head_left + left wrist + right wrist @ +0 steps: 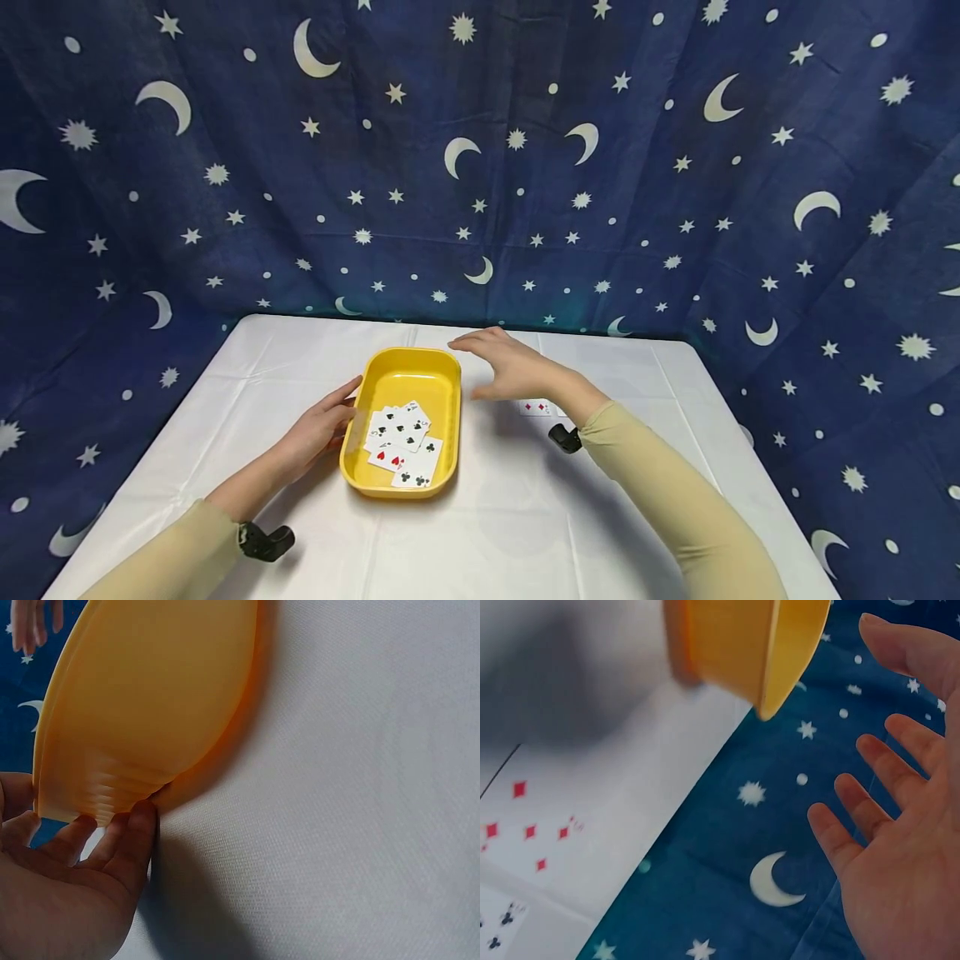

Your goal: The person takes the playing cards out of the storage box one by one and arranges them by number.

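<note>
A yellow tray [362, 471] sits on the white table, with several playing cards [401, 429] overlapping face up inside it. My left hand [318, 429] is at the tray's left side; in the left wrist view its fingertips [139, 817] touch the outer wall, close to the bottom edge. Beyond the tray's right rim my right hand [517, 367] hovers with fingers spread and nothing held. The right wrist view shows that hand [907, 840] palm on, a gap between it and the tray [731, 645].
To the right of the tray, partly behind my right forearm, lie a diamonds card [536, 407] and, in the right wrist view, a clubs card [495, 922]. The white tablecloth [480, 542] surrounds the tray. A blue curtain [525, 200] with moons and stars hangs behind the table.
</note>
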Available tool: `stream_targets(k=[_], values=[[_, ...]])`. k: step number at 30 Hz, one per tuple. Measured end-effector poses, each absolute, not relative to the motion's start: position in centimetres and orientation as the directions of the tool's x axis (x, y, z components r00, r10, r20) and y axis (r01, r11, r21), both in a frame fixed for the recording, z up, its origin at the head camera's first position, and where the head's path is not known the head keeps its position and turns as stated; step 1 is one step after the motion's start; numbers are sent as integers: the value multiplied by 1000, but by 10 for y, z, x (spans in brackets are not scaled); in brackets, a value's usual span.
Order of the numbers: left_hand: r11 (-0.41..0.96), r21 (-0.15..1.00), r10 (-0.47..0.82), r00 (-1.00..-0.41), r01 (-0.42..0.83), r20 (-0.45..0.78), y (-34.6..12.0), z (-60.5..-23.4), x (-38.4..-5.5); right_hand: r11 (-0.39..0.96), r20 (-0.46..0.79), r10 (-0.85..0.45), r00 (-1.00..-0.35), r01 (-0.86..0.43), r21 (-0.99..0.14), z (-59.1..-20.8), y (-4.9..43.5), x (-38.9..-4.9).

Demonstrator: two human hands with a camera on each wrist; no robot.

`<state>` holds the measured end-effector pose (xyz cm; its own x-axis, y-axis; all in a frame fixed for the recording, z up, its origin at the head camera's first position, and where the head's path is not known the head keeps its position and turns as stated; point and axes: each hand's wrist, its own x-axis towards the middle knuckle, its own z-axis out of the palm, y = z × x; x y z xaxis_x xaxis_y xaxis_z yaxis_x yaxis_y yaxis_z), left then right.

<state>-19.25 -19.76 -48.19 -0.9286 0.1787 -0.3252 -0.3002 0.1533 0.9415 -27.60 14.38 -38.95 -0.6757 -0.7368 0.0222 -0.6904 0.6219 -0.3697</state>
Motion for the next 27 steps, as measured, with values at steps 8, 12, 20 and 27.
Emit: stream_targets(k=[8,12,20,27], values=[[161,939,170,-929,-303,-329,-196,-483,-193,596,-6,-778,-628,-735,-324,-393,114,-273],[169,936,166,-927,-309,-335,-195,-482,-194,583,-67,-803,-592,-757,-295,-396,99,-271],[166,934,162,-925,-317,-343,-196,-484,-195,553,-181,-832,-524,-806,-211,-412,69,-272],[144,944,189,-928,-296,-320,-197,-484,-192,527,-264,-833,-486,-842,-114,-424,53,-272]])
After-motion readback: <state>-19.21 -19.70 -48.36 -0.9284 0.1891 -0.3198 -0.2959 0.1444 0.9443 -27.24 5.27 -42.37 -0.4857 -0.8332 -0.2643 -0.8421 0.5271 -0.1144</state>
